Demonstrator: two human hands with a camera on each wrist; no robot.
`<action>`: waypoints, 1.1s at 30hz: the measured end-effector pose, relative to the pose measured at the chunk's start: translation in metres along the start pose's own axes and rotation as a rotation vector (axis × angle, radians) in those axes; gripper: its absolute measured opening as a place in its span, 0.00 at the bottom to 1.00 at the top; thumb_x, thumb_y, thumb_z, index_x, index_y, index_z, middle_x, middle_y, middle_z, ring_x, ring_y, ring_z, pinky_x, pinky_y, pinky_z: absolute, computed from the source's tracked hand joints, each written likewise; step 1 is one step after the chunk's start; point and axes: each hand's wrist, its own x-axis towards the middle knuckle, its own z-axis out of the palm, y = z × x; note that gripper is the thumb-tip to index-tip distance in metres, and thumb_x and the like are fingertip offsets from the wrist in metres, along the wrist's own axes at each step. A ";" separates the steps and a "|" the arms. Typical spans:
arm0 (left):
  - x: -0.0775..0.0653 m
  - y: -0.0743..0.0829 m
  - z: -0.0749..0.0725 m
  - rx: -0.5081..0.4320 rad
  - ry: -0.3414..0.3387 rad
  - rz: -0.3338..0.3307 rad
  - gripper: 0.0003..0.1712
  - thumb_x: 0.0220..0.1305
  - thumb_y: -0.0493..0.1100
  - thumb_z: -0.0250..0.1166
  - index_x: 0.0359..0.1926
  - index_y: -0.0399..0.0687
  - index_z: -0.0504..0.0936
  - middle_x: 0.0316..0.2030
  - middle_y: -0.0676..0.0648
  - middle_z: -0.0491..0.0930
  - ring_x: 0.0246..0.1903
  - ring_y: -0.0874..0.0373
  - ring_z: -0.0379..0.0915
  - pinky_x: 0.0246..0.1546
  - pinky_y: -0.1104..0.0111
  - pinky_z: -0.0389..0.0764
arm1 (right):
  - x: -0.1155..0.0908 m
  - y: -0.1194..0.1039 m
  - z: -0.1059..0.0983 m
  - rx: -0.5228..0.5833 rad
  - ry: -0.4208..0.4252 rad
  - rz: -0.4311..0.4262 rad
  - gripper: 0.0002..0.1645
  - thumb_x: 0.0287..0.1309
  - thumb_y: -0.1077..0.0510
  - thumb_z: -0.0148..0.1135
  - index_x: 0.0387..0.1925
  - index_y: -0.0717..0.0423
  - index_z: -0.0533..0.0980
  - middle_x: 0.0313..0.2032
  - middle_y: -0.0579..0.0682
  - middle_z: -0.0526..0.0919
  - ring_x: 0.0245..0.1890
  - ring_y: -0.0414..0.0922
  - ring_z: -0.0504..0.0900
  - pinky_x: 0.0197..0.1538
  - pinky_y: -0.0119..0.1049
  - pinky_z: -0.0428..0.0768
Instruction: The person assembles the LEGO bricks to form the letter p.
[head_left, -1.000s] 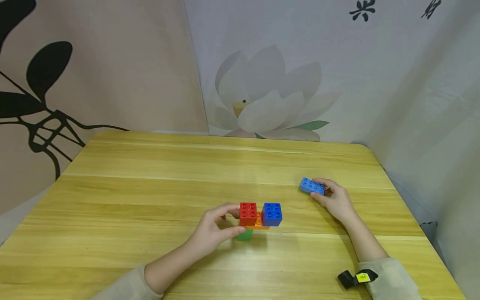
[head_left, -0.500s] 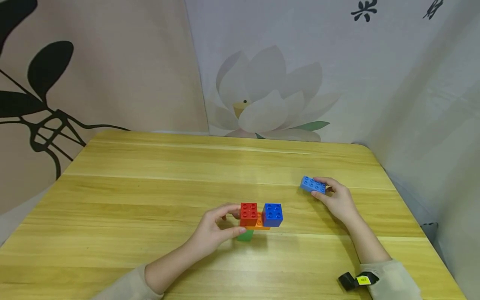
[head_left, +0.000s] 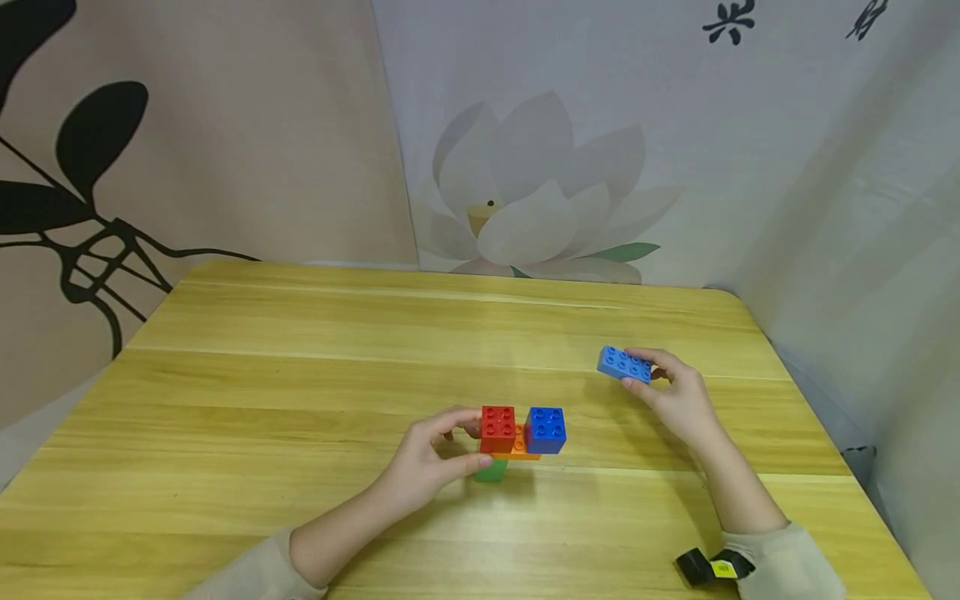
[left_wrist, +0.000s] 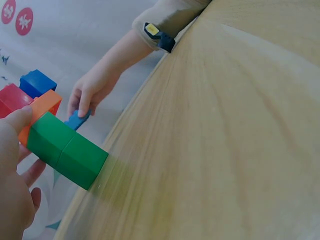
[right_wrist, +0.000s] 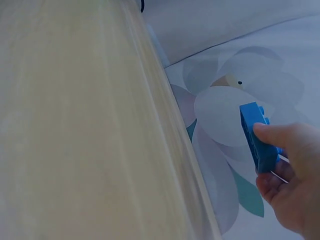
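Near the middle of the table stands a small stack of toy bricks. Two green bricks (left_wrist: 67, 150), one on the other, form its column. Across their top lies an orange brick (head_left: 519, 448), bearing a red brick (head_left: 498, 428) on the left and a dark blue brick (head_left: 546, 430) on the right, with a gap between. My left hand (head_left: 427, 458) grips the stack at its left side, thumb in front at the orange brick. Farther back on the right, my right hand (head_left: 678, 400) pinches a light blue eight-stud brick (head_left: 624, 364) by its right end, above the table.
The wooden table (head_left: 300, 333) reaches back to printed cloth hangings (head_left: 540, 167) with a lotus picture. A black strap with a yellow label (head_left: 722, 570) sits on the right sleeve's cuff.
My right hand has lifted the light blue brick slightly up and away from the table. My left hand and the stack have stayed in place.
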 end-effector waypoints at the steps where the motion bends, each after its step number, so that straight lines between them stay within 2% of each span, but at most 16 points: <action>1: 0.000 0.000 0.000 0.001 0.000 0.000 0.25 0.52 0.46 0.74 0.53 0.58 0.81 0.41 0.58 0.81 0.44 0.57 0.74 0.46 0.51 0.70 | 0.000 -0.002 0.000 0.001 0.001 -0.004 0.25 0.57 0.61 0.67 0.57 0.58 0.75 0.53 0.57 0.77 0.43 0.51 0.71 0.35 0.30 0.73; 13: 0.000 0.000 0.001 0.003 -0.001 0.009 0.25 0.52 0.45 0.74 0.53 0.56 0.81 0.41 0.58 0.81 0.44 0.57 0.74 0.46 0.51 0.70 | -0.005 -0.023 -0.001 0.017 0.018 -0.047 0.24 0.55 0.64 0.68 0.56 0.59 0.76 0.51 0.56 0.77 0.42 0.48 0.71 0.40 0.35 0.72; 22: -0.001 0.000 0.001 0.010 -0.001 0.004 0.25 0.52 0.45 0.74 0.53 0.56 0.80 0.40 0.58 0.81 0.44 0.57 0.73 0.46 0.51 0.71 | -0.010 -0.040 -0.002 0.027 0.029 -0.077 0.24 0.55 0.65 0.68 0.55 0.58 0.77 0.50 0.55 0.77 0.42 0.48 0.70 0.40 0.35 0.71; 33: 0.000 0.000 0.000 0.013 0.001 0.009 0.25 0.52 0.45 0.74 0.53 0.55 0.81 0.40 0.57 0.81 0.44 0.56 0.73 0.46 0.51 0.70 | -0.019 -0.067 -0.004 0.095 0.053 -0.156 0.25 0.51 0.67 0.70 0.54 0.58 0.78 0.51 0.52 0.78 0.42 0.44 0.68 0.45 0.24 0.68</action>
